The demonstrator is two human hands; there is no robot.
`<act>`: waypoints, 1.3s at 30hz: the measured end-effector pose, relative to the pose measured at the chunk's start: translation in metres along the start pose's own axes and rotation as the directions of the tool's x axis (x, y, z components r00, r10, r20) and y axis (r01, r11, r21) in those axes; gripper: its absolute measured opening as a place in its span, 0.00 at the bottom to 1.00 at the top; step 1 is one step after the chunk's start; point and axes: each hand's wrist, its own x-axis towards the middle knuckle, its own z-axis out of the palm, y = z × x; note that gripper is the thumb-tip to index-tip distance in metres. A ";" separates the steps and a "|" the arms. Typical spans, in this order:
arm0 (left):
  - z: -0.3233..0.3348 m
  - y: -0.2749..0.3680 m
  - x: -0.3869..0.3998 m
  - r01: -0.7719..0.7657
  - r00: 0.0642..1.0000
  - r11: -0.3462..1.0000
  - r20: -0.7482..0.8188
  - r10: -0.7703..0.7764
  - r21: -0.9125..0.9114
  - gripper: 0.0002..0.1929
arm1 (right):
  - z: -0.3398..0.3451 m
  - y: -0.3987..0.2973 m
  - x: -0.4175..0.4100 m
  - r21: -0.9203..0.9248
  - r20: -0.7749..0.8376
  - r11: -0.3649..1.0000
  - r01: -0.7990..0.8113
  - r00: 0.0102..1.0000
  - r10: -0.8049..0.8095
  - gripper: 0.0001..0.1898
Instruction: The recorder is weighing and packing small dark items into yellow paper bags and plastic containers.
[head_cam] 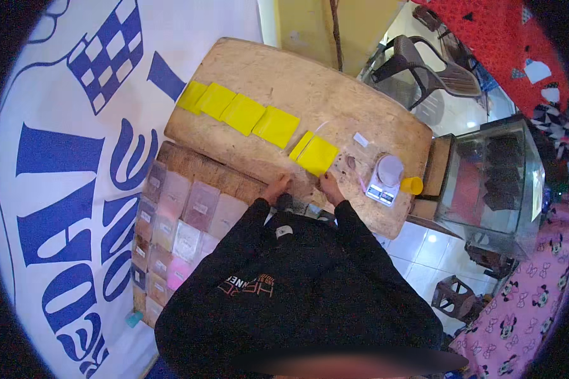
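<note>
The fingers of my right hand [331, 187] close on the near edge of a yellow square sheet [318, 154]. A narrow yellow strip [301, 146] lies along that sheet's left side. My left hand [278, 188] is at the table's near edge, left of the sheet, its fingers curled; whether it holds anything is not clear. Further left, several yellow squares run in a slanting row, among them one square [276, 127] closest to my hands and another [218, 101] towards the far end. They look like paper or thin packets.
On the wooden table [265, 66], a digital kitchen scale [384, 182] stands right, with a yellow cup [411, 185] beside it and a small white piece [360, 139] behind. Labelled flat packets [201, 206] cover the lower left. A plastic chair [426, 71] and glass case [488, 180] stand right.
</note>
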 end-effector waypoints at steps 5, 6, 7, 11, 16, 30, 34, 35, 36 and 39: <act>-0.039 -0.051 0.035 -0.086 0.990 0.995 0.116 0.080 0.052 0.18 | -0.011 -0.014 -0.054 -0.061 0.195 0.998 -0.014 0.980 0.025 0.12; -0.043 -0.055 0.037 -0.418 0.906 0.757 0.168 0.389 0.502 0.19 | -0.013 -0.012 -0.062 -0.092 0.152 0.993 0.078 0.986 -0.063 0.13; -0.045 -0.056 0.037 -0.577 0.725 0.241 0.354 0.591 0.780 0.20 | -0.014 -0.012 -0.066 -0.127 0.116 0.978 0.167 0.981 -0.152 0.13; -0.053 -0.076 0.058 -0.379 0.925 0.848 0.166 0.341 0.371 0.18 | -0.024 -0.009 -0.058 -0.374 0.193 0.908 0.188 0.974 -0.122 0.15; -0.017 -0.035 0.033 -0.297 0.924 0.873 -0.115 0.365 0.386 0.17 | -0.034 0.017 -0.038 -0.444 0.131 0.874 0.198 0.979 -0.155 0.17; 0.010 -0.009 0.050 -0.294 0.569 0.497 -0.268 0.777 0.816 0.14 | -0.098 -0.044 -0.079 -0.712 -0.335 0.688 0.138 0.795 -0.505 0.15; 0.051 0.007 0.054 -0.459 0.665 0.549 -0.140 0.734 0.699 0.10 | -0.127 -0.015 -0.047 -0.899 -0.253 0.427 0.099 0.678 -0.690 0.15; 0.056 0.006 0.054 -0.454 0.661 0.546 -0.145 0.737 0.704 0.10 | -0.123 -0.018 -0.043 -0.897 -0.248 0.428 0.109 0.679 -0.691 0.15; 0.065 0.007 0.051 -0.415 0.733 0.563 -0.104 0.673 0.714 0.09 | -0.119 -0.027 -0.047 -0.863 -0.284 0.504 0.028 0.799 -0.530 0.16; 0.083 0.008 0.057 -0.431 0.822 0.560 0.051 0.568 0.708 0.10 | -0.116 -0.045 -0.054 -0.808 -0.304 0.587 -0.052 0.890 -0.339 0.16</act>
